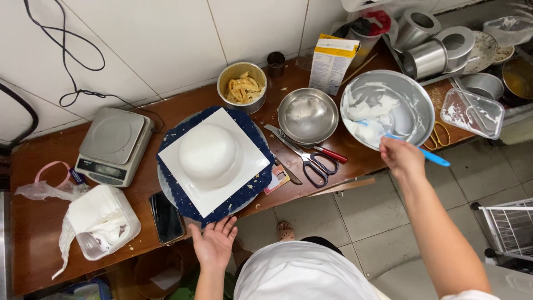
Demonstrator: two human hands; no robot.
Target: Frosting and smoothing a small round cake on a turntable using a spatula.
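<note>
Your right hand pinches the blue-handled spatula in the wide steel cream bowl, well right of the white domed cake; left hand, spread open, is nearer it.

A blue-handled plastic spatula lies slanted in the right hand's grip, its white-smeared blade reaching left into a large round steel bowl streaked with white cream, just above that hand. A white domed cake sits on a white square board over a dark blue round turntable, whose near edge touches the open left hand's fingertips.
</note>
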